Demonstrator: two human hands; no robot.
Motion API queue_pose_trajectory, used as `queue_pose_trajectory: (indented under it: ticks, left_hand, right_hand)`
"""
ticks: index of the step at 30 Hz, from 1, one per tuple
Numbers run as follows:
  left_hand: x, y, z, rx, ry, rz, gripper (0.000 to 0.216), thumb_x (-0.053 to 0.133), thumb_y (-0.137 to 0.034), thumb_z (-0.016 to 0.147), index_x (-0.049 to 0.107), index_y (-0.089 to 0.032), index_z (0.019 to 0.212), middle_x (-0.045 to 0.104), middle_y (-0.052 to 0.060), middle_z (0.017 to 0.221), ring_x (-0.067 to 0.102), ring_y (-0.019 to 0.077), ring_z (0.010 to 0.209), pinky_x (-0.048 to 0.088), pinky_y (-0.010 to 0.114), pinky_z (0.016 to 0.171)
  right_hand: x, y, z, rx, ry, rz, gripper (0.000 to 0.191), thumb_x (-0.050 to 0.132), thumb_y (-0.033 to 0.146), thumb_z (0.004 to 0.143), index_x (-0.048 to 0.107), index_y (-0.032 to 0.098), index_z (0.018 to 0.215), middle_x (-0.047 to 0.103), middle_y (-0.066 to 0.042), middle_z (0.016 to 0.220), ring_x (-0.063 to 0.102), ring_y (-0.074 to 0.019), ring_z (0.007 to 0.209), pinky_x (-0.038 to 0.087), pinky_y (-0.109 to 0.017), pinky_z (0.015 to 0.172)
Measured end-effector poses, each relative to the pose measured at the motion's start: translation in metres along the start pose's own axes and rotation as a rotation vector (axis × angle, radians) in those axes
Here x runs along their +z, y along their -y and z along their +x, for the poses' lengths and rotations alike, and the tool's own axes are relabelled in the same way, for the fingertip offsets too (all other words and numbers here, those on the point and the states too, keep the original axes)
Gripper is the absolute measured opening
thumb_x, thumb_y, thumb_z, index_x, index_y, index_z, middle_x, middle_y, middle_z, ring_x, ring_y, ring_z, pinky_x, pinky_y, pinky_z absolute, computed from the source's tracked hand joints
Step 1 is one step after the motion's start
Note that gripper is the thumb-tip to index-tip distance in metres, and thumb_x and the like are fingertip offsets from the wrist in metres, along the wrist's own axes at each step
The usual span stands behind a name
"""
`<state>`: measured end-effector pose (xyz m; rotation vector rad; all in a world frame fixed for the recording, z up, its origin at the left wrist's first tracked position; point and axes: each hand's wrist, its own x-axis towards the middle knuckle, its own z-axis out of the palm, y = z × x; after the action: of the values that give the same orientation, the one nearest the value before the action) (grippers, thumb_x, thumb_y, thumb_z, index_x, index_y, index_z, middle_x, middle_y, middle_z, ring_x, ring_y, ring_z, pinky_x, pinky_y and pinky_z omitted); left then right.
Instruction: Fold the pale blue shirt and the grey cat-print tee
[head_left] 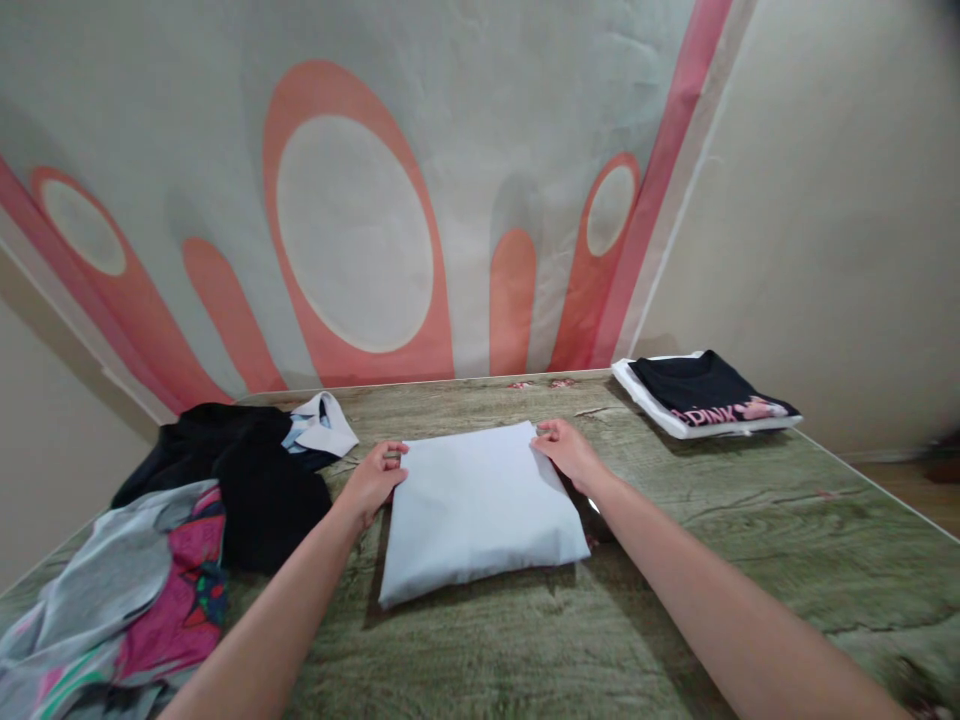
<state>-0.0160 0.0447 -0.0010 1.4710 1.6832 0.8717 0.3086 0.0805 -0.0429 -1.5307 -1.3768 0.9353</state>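
Tabletop (780,530) below, white cloth (480,505) spans between fingers (551,442) at its far corners.

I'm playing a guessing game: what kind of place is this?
It's indoors, perhaps a room in a home. You can see painted-looking pink shapes on the wall, a wood-patterned table, and loose clothes on it at the left.

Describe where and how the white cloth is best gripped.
Probably by the far corners of the white cloth, one hand from each side: it is folded broad and four-cornered, and the left hand and right hand have their fingers there.
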Motion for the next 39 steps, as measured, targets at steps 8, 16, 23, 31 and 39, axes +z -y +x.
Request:
queue_pose_trajectory:
  ticks: [8,16,23,31,39]
  left_hand:
    - [-0.004,-0.011,-0.01,0.12,-0.094,0.435,0.036,0.056,-0.013,0.071,0.059,-0.016,0.107,0.06,0.007,0.099,0.062,0.0241,0.091,0.047,0.034,0.08]
    - [0.045,-0.047,-0.029,0.546,0.264,0.683,0.045,0.031,-0.024,0.095,0.051,-0.017,0.135,0.045,0.01,0.148,0.036,0.0207,0.139,0.027,0.038,0.116]
    - [0.069,-0.034,-0.058,0.424,0.338,0.793,0.054,0.029,-0.042,0.099,0.037,-0.019,0.147,0.029,0.012,0.157,0.021,0.0316,0.145,0.022,0.057,0.113]
    - [0.082,-0.007,-0.072,0.587,0.089,0.926,0.06,0.034,-0.05,0.097,0.029,-0.024,0.151,0.02,0.009,0.16,0.012,0.0317,0.147,0.014,0.057,0.115]
    - [0.074,-0.019,-0.083,0.576,0.237,0.93,0.057,0.029,-0.05,0.099,0.029,-0.027,0.151,0.02,0.009,0.16,0.013,0.0327,0.147,0.017,0.062,0.112]
  right_hand:
    - [-0.007,0.016,-0.012,-0.115,-0.049,-0.272,0.042,0.059,0.015,0.078,0.056,0.014,0.12,0.066,-0.009,0.104,0.062,-0.0222,0.094,0.045,-0.037,0.089]
    - [0.002,0.073,-0.076,-0.673,0.322,-0.633,0.043,0.038,0.025,0.097,0.05,0.018,0.137,0.047,-0.011,0.145,0.036,-0.0256,0.138,0.029,-0.046,0.112]
    - [0.02,0.05,-0.113,-0.604,0.448,-0.759,0.052,0.029,0.039,0.101,0.04,0.014,0.145,0.035,-0.012,0.153,0.028,-0.0267,0.143,0.025,-0.052,0.115]
    - [0.022,0.031,-0.117,-0.668,0.376,-0.786,0.056,0.029,0.042,0.101,0.033,0.014,0.149,0.026,-0.011,0.157,0.021,-0.0262,0.146,0.017,-0.051,0.118]
    - [0.019,0.039,-0.112,-0.668,0.302,-0.715,0.048,0.042,0.027,0.094,0.043,0.017,0.142,0.04,-0.011,0.151,0.032,-0.0256,0.141,0.024,-0.048,0.114]
